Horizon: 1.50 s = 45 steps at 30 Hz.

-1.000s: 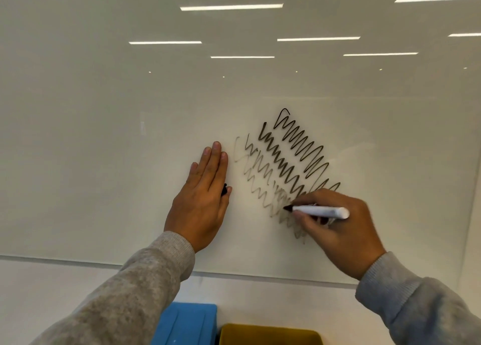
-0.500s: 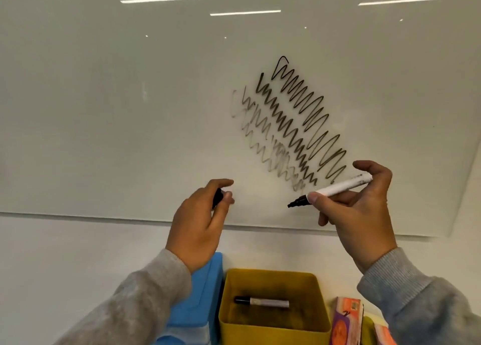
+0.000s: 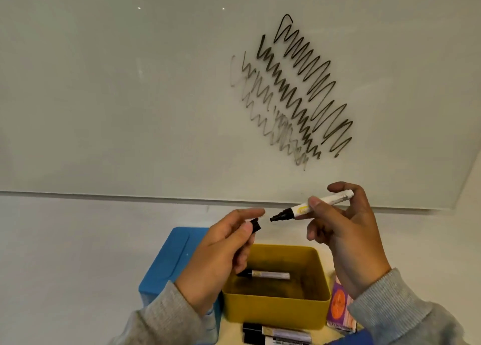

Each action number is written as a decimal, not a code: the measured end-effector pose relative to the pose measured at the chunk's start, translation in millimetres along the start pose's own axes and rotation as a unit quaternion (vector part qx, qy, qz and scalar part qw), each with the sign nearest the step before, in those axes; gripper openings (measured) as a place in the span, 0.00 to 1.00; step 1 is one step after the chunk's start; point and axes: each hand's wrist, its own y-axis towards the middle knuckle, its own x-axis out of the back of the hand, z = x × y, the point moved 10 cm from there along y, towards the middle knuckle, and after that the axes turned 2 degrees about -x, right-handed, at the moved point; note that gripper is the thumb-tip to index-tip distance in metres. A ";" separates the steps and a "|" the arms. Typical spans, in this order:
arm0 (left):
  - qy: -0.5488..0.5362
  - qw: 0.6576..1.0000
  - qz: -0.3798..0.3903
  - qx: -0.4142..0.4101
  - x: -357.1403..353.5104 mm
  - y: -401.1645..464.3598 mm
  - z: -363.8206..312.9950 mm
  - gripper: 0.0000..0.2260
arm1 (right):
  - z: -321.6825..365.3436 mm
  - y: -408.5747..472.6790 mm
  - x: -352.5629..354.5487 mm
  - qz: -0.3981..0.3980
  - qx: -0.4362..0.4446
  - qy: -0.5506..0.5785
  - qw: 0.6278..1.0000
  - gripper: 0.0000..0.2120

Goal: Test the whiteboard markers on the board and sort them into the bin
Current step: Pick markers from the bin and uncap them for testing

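hands (image 3: 281,240) lower, cap (image 3: 254,224) nearer marker (image 3: 312,207)

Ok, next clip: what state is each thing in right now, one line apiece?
Marker: uncapped, pinched in right hand.
Cap: off, pinched in left hand, just short of the tip.
Yellow bin: open, one capped marker lying inside.
Blue bin: contents not visible.
Whiteboard: several scribbles, some dark, some faint.
Markers in front of the bin: capped, lying flat.
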 end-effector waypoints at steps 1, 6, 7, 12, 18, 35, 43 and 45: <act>0.000 1.000 -0.004 -0.012 1.3 -1.8 -1.2 0.12 | -1.8 -0.3 -1.1 0.001 -0.003 0.001 1.000 0.14; -0.022 0.998 -0.037 -0.043 12.2 -3.8 -4.2 0.15 | -3.7 0.2 -9.8 0.012 0.000 -0.004 1.000 0.13; -0.021 0.998 -0.039 -0.049 13.4 -3.5 -5.2 0.15 | -3.4 0.2 -11.7 0.014 0.002 -0.008 1.000 0.13; -0.009 0.997 -0.031 -0.066 14.4 -1.5 -8.1 0.15 | -3.4 -0.3 -19.2 0.023 0.013 -0.024 0.999 0.13; 0.023 0.995 -0.051 -0.079 14.9 3.4 -11.9 0.11 | -5.7 -0.4 -25.2 0.041 0.027 -0.034 0.998 0.07; 0.101 0.975 -0.173 -0.099 22.7 13.5 -10.1 0.16 | -22.4 8.2 -36.6 0.165 -0.002 -0.125 0.978 0.06; 0.093 0.969 -0.196 -0.116 23.8 4.5 -1.7 0.15 | -41.2 6.5 -37.9 0.172 -0.062 -0.082 0.980 0.05; 0.094 0.969 -0.194 -0.117 22.4 4.5 -1.8 0.15 | -42.5 5.5 -36.9 0.170 -0.066 -0.076 0.980 0.05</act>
